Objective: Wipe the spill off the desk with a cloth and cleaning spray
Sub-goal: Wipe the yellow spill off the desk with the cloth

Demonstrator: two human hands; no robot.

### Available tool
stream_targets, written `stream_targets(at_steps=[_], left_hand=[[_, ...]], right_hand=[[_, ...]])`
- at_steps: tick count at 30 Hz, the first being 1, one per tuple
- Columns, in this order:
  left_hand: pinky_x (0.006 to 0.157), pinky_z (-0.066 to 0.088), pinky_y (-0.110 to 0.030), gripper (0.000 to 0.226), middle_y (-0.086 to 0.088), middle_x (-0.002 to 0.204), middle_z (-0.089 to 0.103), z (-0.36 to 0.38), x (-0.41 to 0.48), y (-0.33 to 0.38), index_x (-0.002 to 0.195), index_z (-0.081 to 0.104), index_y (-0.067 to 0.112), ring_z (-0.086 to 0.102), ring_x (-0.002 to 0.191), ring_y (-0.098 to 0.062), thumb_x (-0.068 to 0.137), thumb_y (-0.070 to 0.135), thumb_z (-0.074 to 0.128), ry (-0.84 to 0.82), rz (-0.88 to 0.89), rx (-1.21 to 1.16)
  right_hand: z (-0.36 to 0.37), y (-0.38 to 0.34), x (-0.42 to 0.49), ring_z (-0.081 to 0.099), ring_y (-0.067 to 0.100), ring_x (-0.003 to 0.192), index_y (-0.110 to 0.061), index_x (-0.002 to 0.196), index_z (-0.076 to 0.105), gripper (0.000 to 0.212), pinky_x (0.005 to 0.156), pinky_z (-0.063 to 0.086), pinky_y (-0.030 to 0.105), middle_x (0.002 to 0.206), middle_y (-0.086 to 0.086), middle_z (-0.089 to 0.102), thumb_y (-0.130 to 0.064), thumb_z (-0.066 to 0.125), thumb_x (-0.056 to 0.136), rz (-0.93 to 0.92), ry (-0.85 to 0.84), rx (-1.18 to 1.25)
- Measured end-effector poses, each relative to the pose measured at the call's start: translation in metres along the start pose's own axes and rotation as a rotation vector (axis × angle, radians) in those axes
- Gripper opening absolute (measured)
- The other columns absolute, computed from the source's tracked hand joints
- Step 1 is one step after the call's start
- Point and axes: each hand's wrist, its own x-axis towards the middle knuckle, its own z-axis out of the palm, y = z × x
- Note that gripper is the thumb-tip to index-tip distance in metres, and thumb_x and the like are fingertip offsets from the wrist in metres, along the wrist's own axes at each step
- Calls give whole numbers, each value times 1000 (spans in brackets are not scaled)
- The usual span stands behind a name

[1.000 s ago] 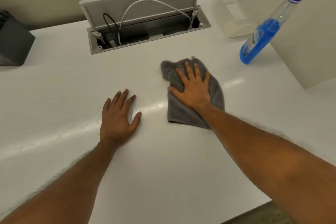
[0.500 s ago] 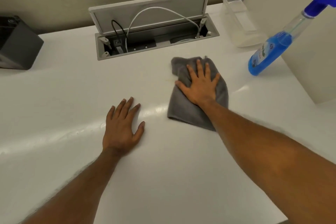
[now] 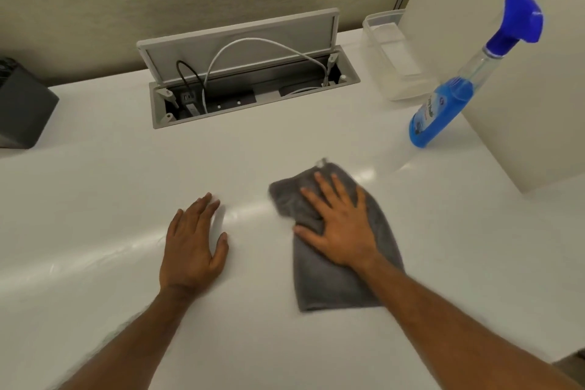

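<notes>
A grey cloth (image 3: 329, 285) lies folded on the white desk (image 3: 95, 199), near its middle. My right hand (image 3: 340, 225) presses flat on the cloth's upper half, fingers spread. My left hand (image 3: 193, 244) rests flat on the bare desk to the left of the cloth, holding nothing. A spray bottle (image 3: 449, 101) with blue liquid and a blue trigger head stands at the right, apart from both hands. I see no clear spill; only a glossy streak runs across the desk between the hands.
An open cable hatch (image 3: 250, 82) with cords sits at the back centre. A clear plastic container (image 3: 395, 54) stands back right, next to a white partition (image 3: 506, 104). A dark box (image 3: 22, 108) sits at the far left edge.
My right hand has slid the cloth toward me and slightly left across the desk. The left hand stays flat in about the same spot. The view has tilted up.
</notes>
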Motion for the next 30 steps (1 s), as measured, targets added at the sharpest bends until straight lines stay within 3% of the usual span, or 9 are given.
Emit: stream_targets(at_steps=[4,8,14,19,24,30], left_hand=[[120,21,-44,55,-3,151,45,1,1,0,138,51,17,38,141,-21,88,40,43,20,13,30],[119,23,-45,55,-3,150,46,2,2,0,137,53,18,40,140,-22,86,38,48,18,10,27],[118,24,-46,59,-1,150,46,-2,2,-3,142,45,17,40,140,-20,86,36,51,29,6,-24],[117,28,-48,59,-4,149,45,-4,1,-1,143,41,15,38,139,-18,89,36,53,66,-9,-135],[119,26,-44,57,-4,148,45,-4,-1,-1,140,44,14,36,139,-18,90,41,52,95,-20,-192],[116,31,-31,57,-3,148,44,-5,-5,-5,139,45,16,39,139,-17,90,42,57,124,-48,-414]], right_hand=[[-14,23,69,-4,25,153,-42,155,5,83,116,6,69,167,-6,-5,-82,23,85,175,-46,-29],[-12,9,133,-7,32,153,-37,156,2,87,115,2,71,167,1,-9,-83,20,85,261,-65,-18],[6,-90,128,-10,32,152,-35,156,-1,85,116,1,69,166,2,-11,-80,16,87,-25,-117,-28],[18,-96,30,-6,21,154,-37,155,18,73,119,5,62,167,-5,1,-71,29,92,-197,-65,13],[8,-55,-3,-5,17,154,-44,154,11,77,120,5,61,166,-12,-5,-78,29,87,-7,-50,-27],[9,-87,62,-8,28,153,-37,156,5,84,117,2,67,167,-1,-7,-80,22,87,199,-45,-33]])
